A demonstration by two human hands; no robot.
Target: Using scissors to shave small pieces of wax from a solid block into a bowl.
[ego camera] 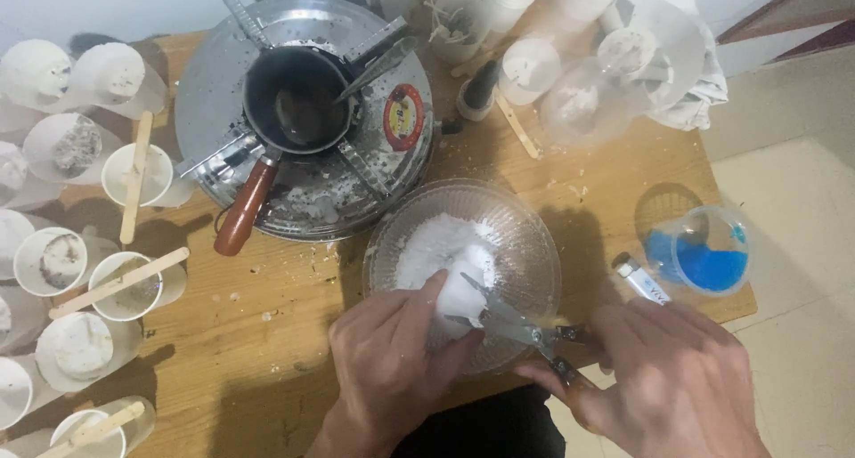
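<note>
The two hands are sitting closest to the camera, at the bottom of the view. The left hand [387,356] is curling its fingers and thumb around a white waxy block [463,293], holding it over the near rim of a ribbed glass bowl [525,235]. The right hand [663,373] is gripping a pair of scissors [512,320] by the handles, and the metal blades are pressing against the block's near side. White shavings [427,244] are lying heaped inside the bowl, just behind the block.

The bowl is resting on a wooden surface [267,333] scattered with white crumbs. Behind it, a round metal burner [223,84] is carrying a small dark pot [294,102] with a reddish-brown handle [242,210] that is pointing toward the near left. A metal tool is leaning into the pot from the right.

Along the left edge, several clear cups [134,284] holding pale wax are standing in rows, some with wooden sticks [134,186] lying across their rims. To the right of the bowl, near the surface's corner, a clear cup with blue contents [708,253] is standing, and a small silver lighter-like object [639,278] is lying between it and the right hand. More white containers and a crumpled cloth [695,84] are crowding the far right corner.
</note>
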